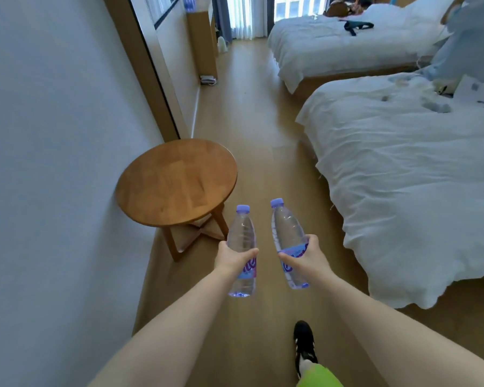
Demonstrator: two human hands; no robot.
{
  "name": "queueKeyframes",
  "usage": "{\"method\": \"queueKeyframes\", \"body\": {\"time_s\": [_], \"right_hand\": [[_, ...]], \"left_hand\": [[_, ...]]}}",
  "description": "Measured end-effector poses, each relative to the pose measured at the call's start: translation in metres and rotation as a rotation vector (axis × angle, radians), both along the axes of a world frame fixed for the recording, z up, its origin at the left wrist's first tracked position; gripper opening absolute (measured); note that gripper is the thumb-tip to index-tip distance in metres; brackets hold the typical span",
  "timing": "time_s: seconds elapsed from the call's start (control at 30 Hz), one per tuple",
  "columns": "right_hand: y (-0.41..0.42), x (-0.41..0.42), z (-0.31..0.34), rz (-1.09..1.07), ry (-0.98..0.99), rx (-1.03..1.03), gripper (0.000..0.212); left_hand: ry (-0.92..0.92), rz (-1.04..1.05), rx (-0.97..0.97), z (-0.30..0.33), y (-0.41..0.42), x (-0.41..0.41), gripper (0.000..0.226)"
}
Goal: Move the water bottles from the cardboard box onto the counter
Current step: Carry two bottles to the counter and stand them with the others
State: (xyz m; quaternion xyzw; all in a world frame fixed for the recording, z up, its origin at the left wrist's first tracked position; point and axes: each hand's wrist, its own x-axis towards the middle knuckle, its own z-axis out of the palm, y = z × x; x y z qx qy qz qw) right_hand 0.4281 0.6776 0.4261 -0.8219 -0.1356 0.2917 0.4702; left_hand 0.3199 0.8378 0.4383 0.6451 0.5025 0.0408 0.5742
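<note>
I carry two clear water bottles with purple caps and purple-blue labels, both held out in front of me above the wooden floor. My left hand point(231, 259) grips the left bottle point(242, 233) around its label, nearly upright. My right hand point(309, 259) grips the right bottle point(287, 227) around its label, its cap leaning a little to the left. No cardboard box is in view. A tall wooden unit point(204, 40) stands far ahead by the left wall; whether it is the counter I cannot tell.
A round wooden side table point(176, 180) stands against the white wall on my left. Two beds with white duvets point(403, 174) fill the right side. A strip of wooden floor point(249, 113) runs between them toward curtains. My black shoe point(305, 347) is below.
</note>
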Motion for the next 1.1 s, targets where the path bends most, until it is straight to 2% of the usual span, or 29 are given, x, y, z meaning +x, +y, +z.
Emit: {"method": "queueKeyframes", "body": {"time_s": [0.2,0.53,0.73,1.1], "right_hand": [[0.056,0.147,0.015,0.145,0.064,0.02,0.075],[0.177,0.335,0.036,0.235,-0.016,0.035,0.064],[0.279,0.453,0.032,0.217,-0.05,0.049,0.064],[0.425,0.647,0.046,0.117,-0.073,0.01,0.064]], "left_hand": [[-0.009,0.088,0.013,0.015,0.045,0.131,0.072],[-0.063,0.138,0.028,0.033,0.151,0.315,0.07],[-0.067,0.098,0.053,0.02,0.248,0.441,0.066],[-0.104,0.11,0.038,0.039,0.409,0.638,0.066]]}}
